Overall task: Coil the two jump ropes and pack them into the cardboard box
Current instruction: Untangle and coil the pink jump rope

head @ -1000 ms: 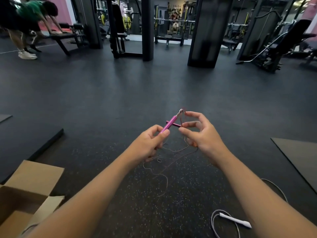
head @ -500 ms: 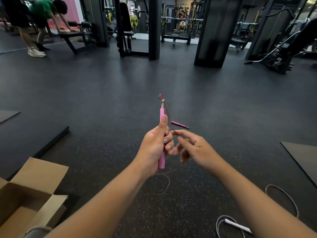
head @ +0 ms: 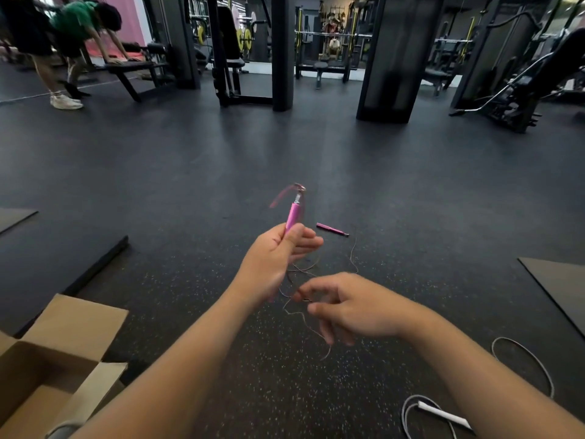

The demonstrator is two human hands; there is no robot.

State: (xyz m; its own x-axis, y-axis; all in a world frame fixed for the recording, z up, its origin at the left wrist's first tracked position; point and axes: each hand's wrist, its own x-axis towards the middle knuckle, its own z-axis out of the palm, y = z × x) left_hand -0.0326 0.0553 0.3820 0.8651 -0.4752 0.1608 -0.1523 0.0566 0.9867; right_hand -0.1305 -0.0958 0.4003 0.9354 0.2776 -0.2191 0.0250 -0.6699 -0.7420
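My left hand [head: 273, 264] grips one pink handle [head: 292, 215] of a jump rope and holds it upright over the dark gym floor. The thin pink cord [head: 304, 318] hangs from it in loose loops. Lower and to the right, my right hand [head: 345, 307] pinches that cord between thumb and forefinger. The rope's second pink handle [head: 330, 229] lies on the floor beyond my hands. A white jump rope with its handle [head: 443, 415] and cord [head: 525, 359] lies on the floor at the lower right. The open cardboard box [head: 47, 369] stands at the lower left.
Black floor mats lie at the left [head: 95, 267] and right [head: 560, 286]. Gym machines, pillars [head: 399, 58] and a bench [head: 136, 71] fill the back. A person [head: 79, 30] in a green shirt leans on the bench at the far left.
My right hand has moved down and away from the left hand, drawing the cord along. The left hand has tilted the pink handle slightly right. The view has shifted a little.
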